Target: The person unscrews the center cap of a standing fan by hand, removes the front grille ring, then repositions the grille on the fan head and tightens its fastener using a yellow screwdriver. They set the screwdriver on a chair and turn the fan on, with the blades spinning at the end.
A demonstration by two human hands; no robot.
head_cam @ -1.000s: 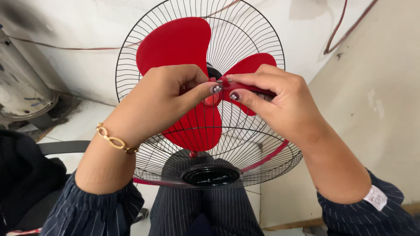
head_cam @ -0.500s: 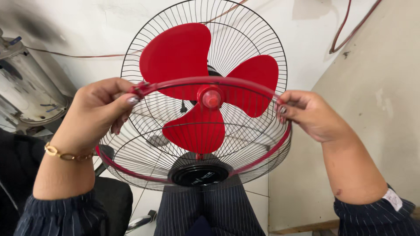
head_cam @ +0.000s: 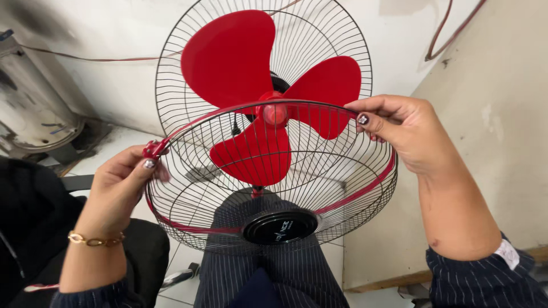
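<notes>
Front grille (head_cam: 319, 188) now tipped flatter, face-down

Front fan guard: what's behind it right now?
Behind the front fan guard sit the red blades, their hub and the rear guard. The motor is covered.

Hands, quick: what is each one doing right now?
Left hand: closed on the rim of the front fan guard, at its left side.
Right hand: closed on the same guard's rim, at its upper right.
</notes>
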